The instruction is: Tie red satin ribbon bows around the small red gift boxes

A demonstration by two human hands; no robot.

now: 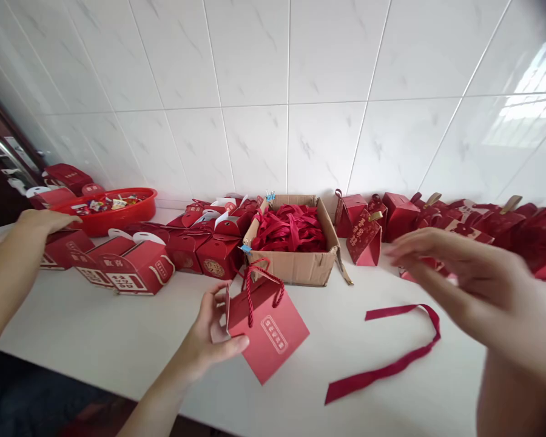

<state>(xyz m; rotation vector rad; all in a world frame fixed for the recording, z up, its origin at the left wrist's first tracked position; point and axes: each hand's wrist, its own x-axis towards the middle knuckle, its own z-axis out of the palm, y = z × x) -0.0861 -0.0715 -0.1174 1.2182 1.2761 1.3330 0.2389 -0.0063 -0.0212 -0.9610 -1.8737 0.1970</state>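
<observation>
**A flat red bag in the left hand, the right hand open over the surface**

The left hand (209,340) is in the lower middle of the frame. Its grip is closed on the left edge of a red paper bag (273,337), with the thumb on top and the fingers under it. The bag is folded flat and lies tilted on the white surface (118,340), just in front of a cardboard box (295,267). The bag's red rope handle (255,291) stands up in a loop at its upper end.

The right hand (464,279) is at the right of the frame, a little blurred. Its grip is open, the fingers are spread and point to the left, and it holds nothing. Below it, a long dark red ribbon (391,358) lies loose on the surface in a bent line, apart from the bag.

The cardboard box is open and full of red ribbons (291,227). To its left stand many small red boxes (136,267) with white print, some closed and some with open flaps. Behind them, in the upper left part, there is a red oval tray (113,215) with small wrapped things inside (they are too small to tell what they are).

Another person's hand (40,221) comes in from the left edge and rests on one of the small red boxes. To the right of the cardboard box, more red gift boxes (400,215) stand in a row along the white tiled wall (255,91).
</observation>
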